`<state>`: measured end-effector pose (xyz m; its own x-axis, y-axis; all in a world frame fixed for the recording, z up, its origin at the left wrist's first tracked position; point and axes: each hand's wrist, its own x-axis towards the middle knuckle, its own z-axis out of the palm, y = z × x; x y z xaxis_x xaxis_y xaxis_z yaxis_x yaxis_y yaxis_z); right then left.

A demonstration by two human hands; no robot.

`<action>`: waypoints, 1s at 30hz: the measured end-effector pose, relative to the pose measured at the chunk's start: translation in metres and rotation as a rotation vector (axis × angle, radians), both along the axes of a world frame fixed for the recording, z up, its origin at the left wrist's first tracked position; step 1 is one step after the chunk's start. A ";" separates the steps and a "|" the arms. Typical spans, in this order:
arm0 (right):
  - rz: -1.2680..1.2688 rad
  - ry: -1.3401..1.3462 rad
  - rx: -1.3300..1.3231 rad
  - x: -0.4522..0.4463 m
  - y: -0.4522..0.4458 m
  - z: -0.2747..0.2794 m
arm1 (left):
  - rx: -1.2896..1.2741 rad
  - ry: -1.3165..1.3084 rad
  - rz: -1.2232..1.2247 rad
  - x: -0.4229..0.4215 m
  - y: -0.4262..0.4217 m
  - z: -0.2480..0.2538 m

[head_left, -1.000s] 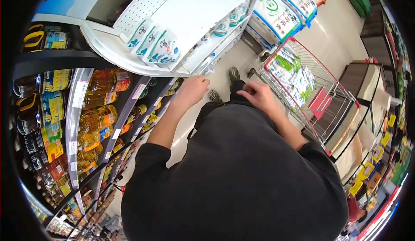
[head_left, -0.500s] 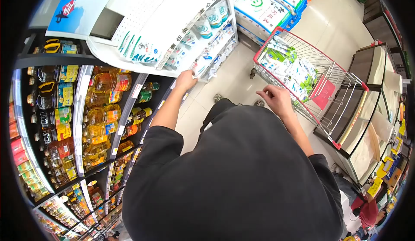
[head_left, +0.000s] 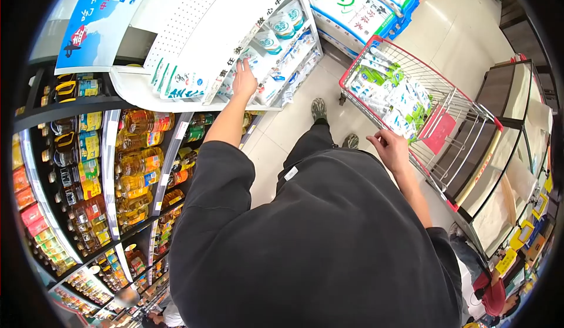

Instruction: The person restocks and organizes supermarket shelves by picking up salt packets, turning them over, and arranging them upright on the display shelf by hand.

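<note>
My left hand (head_left: 245, 82) reaches into the white display shelf (head_left: 271, 101), its fingers stretched toward small white packets with blue-green print. It looks open, though the shelf edge makes contact hard to judge. Beside it on the upper tier stand white-and-teal bags (head_left: 283, 27). My right hand (head_left: 390, 150) hangs by the side of the red-rimmed shopping cart (head_left: 405, 53). Its fingers are loosely curled with the thumb apart, and nothing shows in them. In the cart lie several white, blue and green packages (head_left: 393, 96).
Bottles of cooking oil (head_left: 138, 163) fill the dark shelving at left. Large printed sacks (head_left: 349, 4) are stacked beyond the cart. Bins with glass-like sides (head_left: 490, 157) line the right. A person in a red top (head_left: 492, 293) is at lower right.
My left hand has moved from the shelf's near corner forward into its packets. My right hand has shifted slightly down and right. One foot now shows farther forward.
</note>
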<state>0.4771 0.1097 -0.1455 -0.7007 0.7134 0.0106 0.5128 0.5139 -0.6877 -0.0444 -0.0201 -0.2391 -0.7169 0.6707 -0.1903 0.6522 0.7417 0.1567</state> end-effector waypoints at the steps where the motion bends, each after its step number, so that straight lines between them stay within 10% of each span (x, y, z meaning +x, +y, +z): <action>1: -0.035 0.011 -0.025 -0.007 0.002 -0.001 | 0.005 0.000 -0.005 -0.012 0.009 -0.004; 15: 0.066 -0.131 -0.030 -0.185 0.083 0.005 | 0.346 -0.096 0.219 -0.117 0.038 -0.123; 18: 0.122 -0.098 -0.021 -0.220 0.092 -0.003 | 0.366 -0.229 0.303 -0.090 0.047 -0.082; 20: 0.200 -0.084 -0.024 -0.239 0.097 -0.006 | -0.101 -0.131 -0.084 -0.081 0.047 -0.058; 25: 0.308 -0.090 -0.028 -0.259 0.104 -0.017 | 0.163 0.305 -0.405 -0.027 0.023 -0.018; 30: 0.407 -0.009 0.032 -0.259 0.107 -0.017 | 0.403 0.168 -0.428 0.056 0.037 0.072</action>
